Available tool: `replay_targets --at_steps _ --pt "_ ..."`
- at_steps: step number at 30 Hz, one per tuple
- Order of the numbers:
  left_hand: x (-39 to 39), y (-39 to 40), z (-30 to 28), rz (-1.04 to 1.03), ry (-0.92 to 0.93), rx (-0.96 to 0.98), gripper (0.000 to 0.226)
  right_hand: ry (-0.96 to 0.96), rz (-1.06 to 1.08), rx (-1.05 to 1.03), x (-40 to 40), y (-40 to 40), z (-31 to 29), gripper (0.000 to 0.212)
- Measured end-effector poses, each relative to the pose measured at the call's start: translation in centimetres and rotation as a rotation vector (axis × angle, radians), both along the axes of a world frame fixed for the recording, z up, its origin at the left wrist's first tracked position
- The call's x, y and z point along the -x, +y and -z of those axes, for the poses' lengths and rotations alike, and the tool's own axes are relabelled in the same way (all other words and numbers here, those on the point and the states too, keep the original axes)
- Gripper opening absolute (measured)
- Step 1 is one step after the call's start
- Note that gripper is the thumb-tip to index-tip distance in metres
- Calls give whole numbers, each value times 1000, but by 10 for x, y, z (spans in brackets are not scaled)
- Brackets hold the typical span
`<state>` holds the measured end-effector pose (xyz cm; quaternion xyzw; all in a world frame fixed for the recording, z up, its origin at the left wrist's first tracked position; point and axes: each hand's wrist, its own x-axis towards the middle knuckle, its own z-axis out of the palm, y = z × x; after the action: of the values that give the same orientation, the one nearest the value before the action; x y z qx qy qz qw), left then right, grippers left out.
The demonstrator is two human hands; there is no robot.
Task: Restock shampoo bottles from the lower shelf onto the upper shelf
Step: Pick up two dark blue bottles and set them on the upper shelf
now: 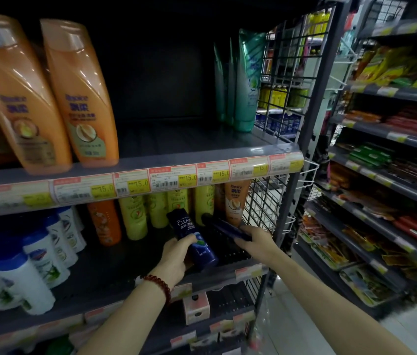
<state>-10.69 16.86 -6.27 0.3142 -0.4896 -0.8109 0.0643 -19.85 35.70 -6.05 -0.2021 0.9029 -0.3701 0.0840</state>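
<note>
Both hands are gripping: left hand [176, 254] holding a dark blue Clear bottle [193, 239], right hand [256, 240] another blue bottle [227, 228], both low on the lower shelf [115, 283]. Upper shelf [189, 139] middle gap sitting bare; looks early.

upper shelf [138, 163] middle: wide open, nothing in the way
left end: big orange bottles [48, 98] hog the front edge
right end: green tubes [245, 80] beside the wire side panel [279, 98]

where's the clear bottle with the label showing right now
In the head view it is low and centre, on the lower shelf: the dark blue Clear bottle is gripped by the left hand, just in front of the yellow bottles.
</note>
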Motion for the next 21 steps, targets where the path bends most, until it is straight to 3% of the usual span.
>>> replay_targets --at_steps 3,6,8,13,16,21 --pt "-7 -4 -3 -3 5 -23 41 -283 -15 330 -11 1 -5 26" --pt "-18 -5 -9 -1 41 0 37 -774 9 813 -28 2 -9 28" --pt "-27 -5 -13 20 67 31 35 -960 -49 960 -39 3 -11 31" --pt "-48 -7 -22 62 92 65 30 -1049 -161 967 -66 -6 -17 49" --pt "-64 -10 -29 65 106 70 27 -1058 -245 878 -83 -15 -22 72" --pt "-99 -24 -41 64 110 70 22 -1035 -274 888 -109 -29 -34 71"
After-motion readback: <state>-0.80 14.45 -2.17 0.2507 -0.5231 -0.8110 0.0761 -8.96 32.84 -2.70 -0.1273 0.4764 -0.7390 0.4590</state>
